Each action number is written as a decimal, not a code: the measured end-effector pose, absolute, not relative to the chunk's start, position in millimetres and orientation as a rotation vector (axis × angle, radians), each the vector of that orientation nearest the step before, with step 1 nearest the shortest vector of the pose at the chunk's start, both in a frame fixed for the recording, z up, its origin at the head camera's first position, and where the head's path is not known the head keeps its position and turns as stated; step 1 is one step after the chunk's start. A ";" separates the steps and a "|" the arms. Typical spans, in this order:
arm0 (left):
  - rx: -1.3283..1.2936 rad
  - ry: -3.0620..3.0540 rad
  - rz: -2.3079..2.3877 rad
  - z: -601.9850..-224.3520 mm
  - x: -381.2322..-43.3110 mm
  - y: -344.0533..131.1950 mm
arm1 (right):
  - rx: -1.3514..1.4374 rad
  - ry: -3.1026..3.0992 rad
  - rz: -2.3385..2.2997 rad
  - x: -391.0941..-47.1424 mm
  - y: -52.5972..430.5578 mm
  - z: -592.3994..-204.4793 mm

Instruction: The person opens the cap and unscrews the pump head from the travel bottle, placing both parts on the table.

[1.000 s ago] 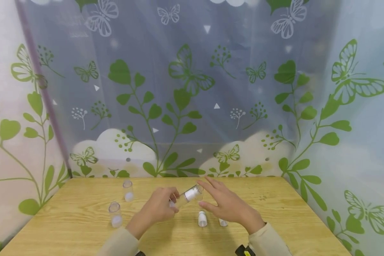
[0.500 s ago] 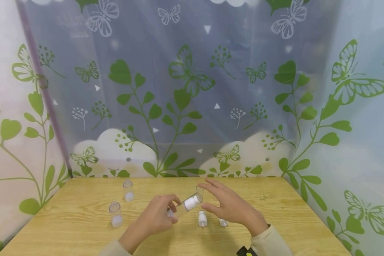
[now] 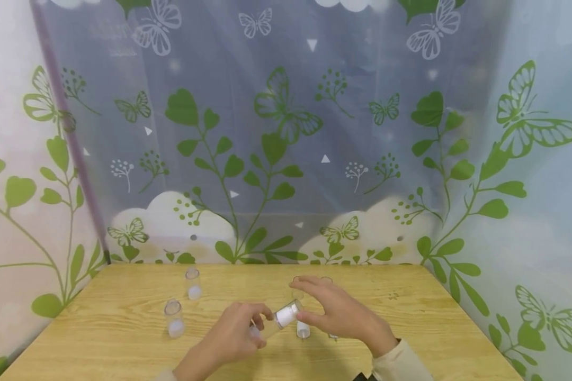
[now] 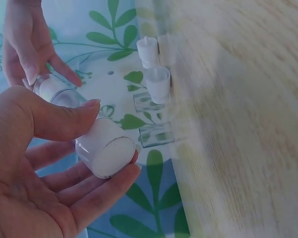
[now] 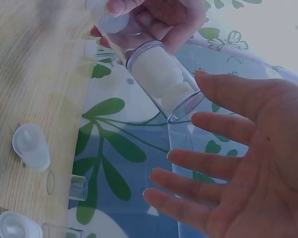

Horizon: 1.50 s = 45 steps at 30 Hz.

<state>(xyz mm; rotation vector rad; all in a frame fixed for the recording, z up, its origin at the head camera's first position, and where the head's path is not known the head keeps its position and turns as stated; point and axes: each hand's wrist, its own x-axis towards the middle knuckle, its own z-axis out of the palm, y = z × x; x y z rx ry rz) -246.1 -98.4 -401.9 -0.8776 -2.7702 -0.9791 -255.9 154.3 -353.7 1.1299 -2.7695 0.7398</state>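
My left hand (image 3: pixel 235 328) grips a clear bottle (image 4: pixel 105 148) by its white-bottomed end, thumb on one side and fingers on the other. The bottle is tilted up to the right, and a white part (image 5: pixel 161 77) shows inside its clear far end. Beside that end is my right hand (image 3: pixel 345 309), its fingers spread and holding nothing. In the right wrist view the thumb and index fingertips lie close to the clear rim (image 5: pixel 186 106); whether they touch it I cannot tell. Beneath the right hand, two white pump heads (image 5: pixel 32 146) stand on the table, the second partly covered.
Two clear bottles (image 3: pixel 174 320) with white bottoms stand at the left of the wooden table (image 3: pixel 124 338). Clear caps (image 5: pixel 78 187) stand behind the pump heads, partly hidden by the right hand in the head view. A patterned curtain (image 3: pixel 286 174) closes the back and sides.
Both hands have shifted down toward the table's near edge, the bottle staying in my left hand. My right hand now covers more of the pump heads, while clear caps show behind it.
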 end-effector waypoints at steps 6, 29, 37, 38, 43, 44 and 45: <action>-0.878 -2.784 -0.999 -405.3 -240.6 -98.4 | 1.155 -2.788 0.746 -253.9 152.3 -356.2; -0.909 -2.800 -1.004 -408.6 -237.1 -95.1 | 1.290 -2.775 0.805 -252.6 150.6 -364.4; -0.898 -2.790 -0.940 -411.3 -235.0 -95.2 | 1.303 -2.798 0.868 -253.2 149.7 -364.1; -0.893 -2.792 -0.937 -411.7 -235.0 -95.4 | 1.305 -2.799 0.873 -253.2 149.4 -364.2; -0.875 -2.805 -0.936 -411.8 -233.5 -95.3 | 1.312 -2.798 0.869 -252.7 147.7 -364.0; -0.868 -2.812 -0.937 -411.6 -233.0 -95.2 | 1.312 -2.796 0.865 -252.6 147.5 -364.0; -0.865 -2.815 -0.939 -411.2 -232.3 -95.1 | 1.315 -2.793 0.864 -252.3 147.3 -363.9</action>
